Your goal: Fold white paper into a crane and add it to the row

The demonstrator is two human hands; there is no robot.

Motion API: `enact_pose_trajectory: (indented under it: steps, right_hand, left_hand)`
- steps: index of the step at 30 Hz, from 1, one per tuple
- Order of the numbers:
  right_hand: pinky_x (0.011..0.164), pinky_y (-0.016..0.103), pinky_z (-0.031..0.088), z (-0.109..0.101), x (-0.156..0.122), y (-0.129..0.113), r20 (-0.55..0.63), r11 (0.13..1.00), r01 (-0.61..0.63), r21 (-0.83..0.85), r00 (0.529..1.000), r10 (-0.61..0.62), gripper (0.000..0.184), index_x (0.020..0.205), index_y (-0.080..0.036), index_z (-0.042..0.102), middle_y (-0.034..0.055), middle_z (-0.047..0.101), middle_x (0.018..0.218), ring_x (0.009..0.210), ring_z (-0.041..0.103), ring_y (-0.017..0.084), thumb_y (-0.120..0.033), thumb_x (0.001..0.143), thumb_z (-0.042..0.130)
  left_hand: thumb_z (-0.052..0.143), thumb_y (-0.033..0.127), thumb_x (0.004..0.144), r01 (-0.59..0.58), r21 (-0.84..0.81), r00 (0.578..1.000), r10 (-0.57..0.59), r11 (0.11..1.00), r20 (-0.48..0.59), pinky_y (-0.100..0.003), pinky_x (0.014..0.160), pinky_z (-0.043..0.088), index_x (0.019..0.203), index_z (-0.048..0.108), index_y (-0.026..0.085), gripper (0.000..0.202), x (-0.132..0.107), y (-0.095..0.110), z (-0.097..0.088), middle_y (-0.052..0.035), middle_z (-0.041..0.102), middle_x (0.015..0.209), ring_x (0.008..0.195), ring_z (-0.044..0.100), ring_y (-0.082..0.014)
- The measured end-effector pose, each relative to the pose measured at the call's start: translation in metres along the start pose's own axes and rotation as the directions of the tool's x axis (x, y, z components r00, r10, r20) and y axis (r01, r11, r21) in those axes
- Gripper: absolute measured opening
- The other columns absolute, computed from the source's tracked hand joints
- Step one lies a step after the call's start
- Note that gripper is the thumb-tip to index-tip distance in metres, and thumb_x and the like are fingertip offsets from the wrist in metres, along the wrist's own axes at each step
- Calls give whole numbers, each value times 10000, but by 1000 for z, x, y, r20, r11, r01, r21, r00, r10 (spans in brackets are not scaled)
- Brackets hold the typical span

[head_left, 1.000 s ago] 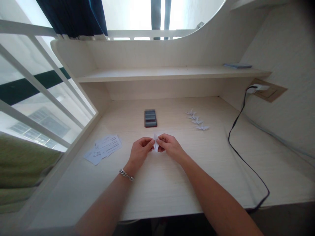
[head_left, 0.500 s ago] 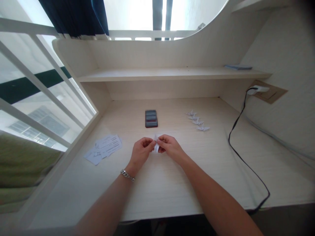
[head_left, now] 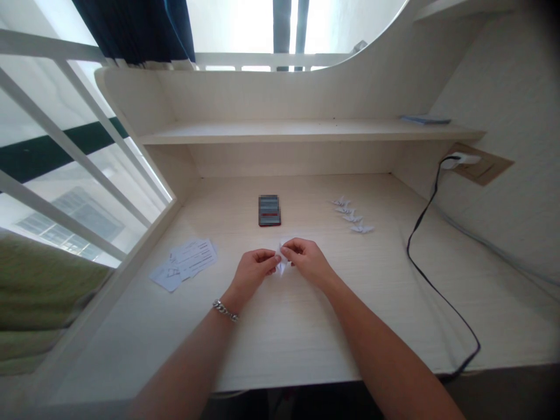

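Between my hands, over the middle of the desk, is a small folded white paper (head_left: pixel 281 267). My left hand (head_left: pixel 257 269) pinches its left side with thumb and fingers. On the other side, my right hand (head_left: pixel 306 259) grips the upper right part of the paper, its fingers partly hidden behind it. Several small white paper cranes (head_left: pixel 352 217) stand in a slanting row farther back to the right. To the left lie loose sheets of paper (head_left: pixel 192 259) with printed lines, overlapping one another.
A dark phone-like rectangle (head_left: pixel 269 210), its face blurred, lies beyond my hands. A black cable (head_left: pixel 420 271) runs from the wall socket (head_left: pixel 483 166) down the desk's right side. The shelf (head_left: pixel 284 131) spans the back; railings (head_left: pixel 79 146) border the left.
The folded paper has turned slightly, its lower point now showing more below my fingers. My right hand has shifted a little up and right along it.
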State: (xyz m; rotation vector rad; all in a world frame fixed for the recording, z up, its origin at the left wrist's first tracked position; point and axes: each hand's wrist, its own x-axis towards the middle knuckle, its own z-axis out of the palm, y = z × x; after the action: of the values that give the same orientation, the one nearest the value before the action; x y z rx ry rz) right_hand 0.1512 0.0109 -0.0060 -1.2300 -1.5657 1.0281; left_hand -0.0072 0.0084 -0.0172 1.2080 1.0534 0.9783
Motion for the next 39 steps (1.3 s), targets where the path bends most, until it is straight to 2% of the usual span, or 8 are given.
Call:
enact_pose_trajectory:
  steps: [10, 15, 19, 23, 28, 36, 39]
  right_hand:
    - [579, 256, 440, 1, 1, -2, 9, 997, -11, 82, 1000, 11, 176, 752, -150, 657, 25, 632, 683, 613, 545, 131, -302, 726, 573]
    - [616, 268, 446, 1, -1, -6, 6, 998, -1, 57, 1000, 0, 182, 777, -149, 669, 39, 659, 718, 653, 572, 148, -301, 698, 608]
    - [623, 268, 443, 0, -2, -8, 3, 999, -15, 36, 1000, 15, 155, 721, -146, 670, 43, 667, 696, 653, 583, 155, -286, 657, 648]
    - [590, 259, 433, 0, -1, -5, -5, 993, -47, 108, 999, 48, 167, 694, -140, 658, 37, 648, 663, 610, 561, 141, -304, 668, 640]
    - [534, 238, 394, 2, 0, -3, -4, 988, -29, 150, 1000, 30, 197, 688, -148, 648, 5, 600, 612, 555, 499, 113, -341, 696, 611]
    - [501, 228, 403, 0, 2, -4, -31, 957, -75, 279, 996, 87, 313, 765, -153, 657, 31, 612, 676, 584, 530, 122, -428, 775, 509]
    - [511, 238, 406, -4, 2, -3, -41, 975, -46, 219, 998, 57, 319, 772, -148, 658, 37, 625, 692, 582, 534, 125, -439, 765, 529]
  left_hand:
    - [712, 370, 600, 15, 5, 999, -15, 1000, 40, -193, 446, 295, 697, 665, 120, 273, -3, 6, 1, -8, 563, 583, 496, 424, -74]
    - [692, 396, 617, -9, 23, 999, 8, 1000, 50, -200, 446, 287, 694, 669, 120, 287, -4, 5, 1, -6, 556, 566, 488, 415, -76]
    - [665, 402, 652, -37, 85, 997, 31, 996, 71, -207, 464, 299, 712, 675, 119, 289, -4, 5, 2, -8, 560, 566, 498, 421, -82]
    - [654, 393, 661, -55, 136, 995, 44, 989, 86, -207, 462, 302, 696, 673, 124, 272, -4, 8, 3, -7, 553, 560, 500, 429, -88]
    - [651, 376, 652, -58, 160, 996, 45, 985, 83, -209, 449, 294, 614, 651, 132, 247, -5, 14, 3, 5, 519, 513, 474, 417, -88]
    - [665, 352, 638, -68, 166, 996, 58, 984, 64, -220, 470, 311, 625, 660, 134, 219, -6, 10, 3, 4, 552, 523, 478, 444, -94]
    - [666, 356, 640, -55, 155, 998, 48, 986, 50, -219, 471, 309, 641, 665, 131, 226, -5, 10, 4, 3, 553, 528, 481, 442, -93]
